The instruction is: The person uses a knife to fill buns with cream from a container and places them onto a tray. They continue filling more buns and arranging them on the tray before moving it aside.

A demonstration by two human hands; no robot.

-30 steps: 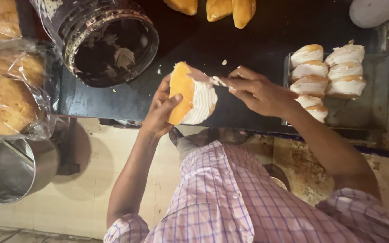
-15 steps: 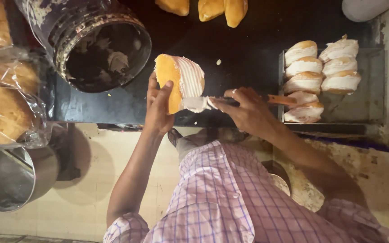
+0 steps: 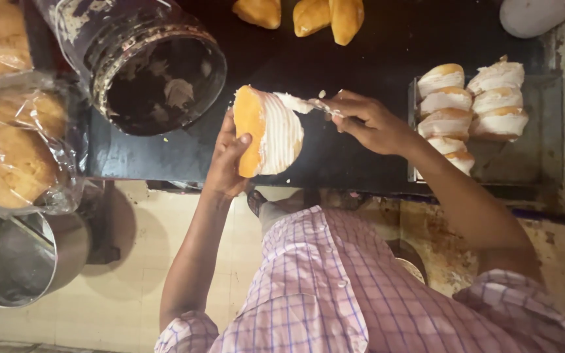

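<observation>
Clear plastic bags of buns [image 3: 17,147], far left

A large dark jar [image 3: 142,65], smeared with pale spread inside, stands open on the black table [image 3: 374,39]. Three plain golden buns [image 3: 308,14] lie at the far edge. To the right, a metal tray [image 3: 524,157] holds a stack of cream-filled buns [image 3: 472,104]. On the left, more buns sit wrapped in clear plastic bags [image 3: 14,150], above a steel pot [image 3: 17,258] set lower down. A white container [image 3: 537,16] shows in the top right corner.

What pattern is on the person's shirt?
A check of thin purple lines on pale pink, on the shirt, in the head view.
</observation>
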